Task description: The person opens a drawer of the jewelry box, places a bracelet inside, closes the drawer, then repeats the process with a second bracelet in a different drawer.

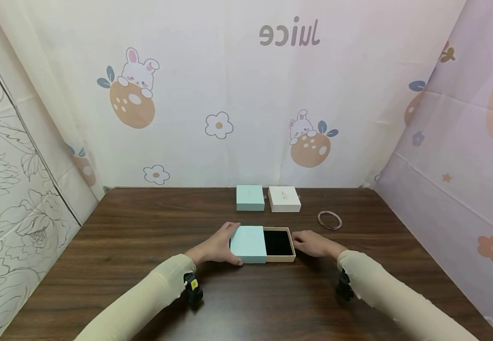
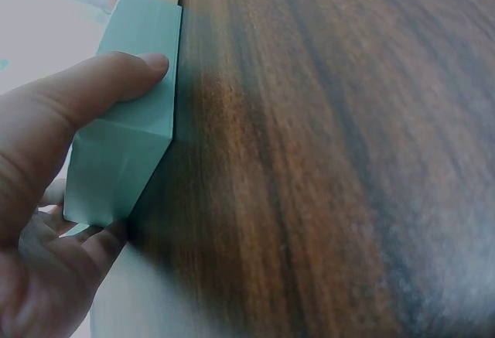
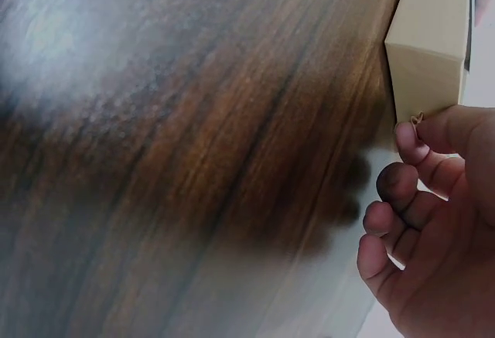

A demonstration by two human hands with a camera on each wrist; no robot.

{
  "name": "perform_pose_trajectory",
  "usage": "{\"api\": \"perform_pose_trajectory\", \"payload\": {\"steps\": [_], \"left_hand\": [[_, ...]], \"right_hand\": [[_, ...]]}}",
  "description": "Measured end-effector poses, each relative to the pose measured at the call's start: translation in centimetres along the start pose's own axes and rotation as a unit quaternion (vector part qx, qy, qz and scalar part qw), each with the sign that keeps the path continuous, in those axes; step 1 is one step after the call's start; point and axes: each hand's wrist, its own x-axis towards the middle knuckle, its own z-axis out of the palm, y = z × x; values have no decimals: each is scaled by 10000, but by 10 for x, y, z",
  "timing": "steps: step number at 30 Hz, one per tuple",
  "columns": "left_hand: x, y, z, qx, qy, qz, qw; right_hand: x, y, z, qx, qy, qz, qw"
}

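A light teal drawer-style gift box lies on the table in the head view, its sleeve (image 1: 248, 241) on the left and its inner tray (image 1: 293, 246) partly out to the right. Black padding (image 1: 278, 243) lines the tray, and nothing shows on it. My left hand (image 1: 217, 244) grips the sleeve from its left end, thumb (image 2: 128, 75) along the near side and fingers around the far side. At the tray's right end, my right hand (image 1: 314, 244) pinches a small ribbon loop (image 3: 417, 120) between thumb and index finger; its other fingers curl loosely below.
Behind the box stand a closed teal box (image 1: 250, 198) and a closed white box (image 1: 284, 199), side by side. To the right lies a pale ring-shaped bangle (image 1: 329, 220). A printed curtain (image 1: 187, 94) hangs along the back edge of the dark wooden table (image 1: 144, 222).
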Motion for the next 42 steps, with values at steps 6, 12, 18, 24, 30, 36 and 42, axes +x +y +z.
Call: {"api": "perform_pose_trajectory", "payload": {"steps": [6,12,18,24,30,36,42], "left_hand": [[0,-1,-1,43,19,37,10000],[1,-2,-3,15,41,23,10000],[0,-3,-3,-1,61,-2,10000],[-1,-4,-1,3,91,0,10000],[-4,-2,-2,6,65,19,10000],[-2,-2,-1,22,46,61,10000],[-1,-1,1,16,44,87,10000]], "right_hand": [[-1,9,-1,-93,225,120,9996],[-6,23,-9,-322,595,230,9974],[-12,39,-18,-444,710,670,9942],[-18,54,-25,-577,1009,1004,9881],[-19,67,-32,-789,1290,1278,9802],[-23,78,-44,-1597,1455,1735,9609],[-27,87,-53,-2104,1409,2417,9367]]}}
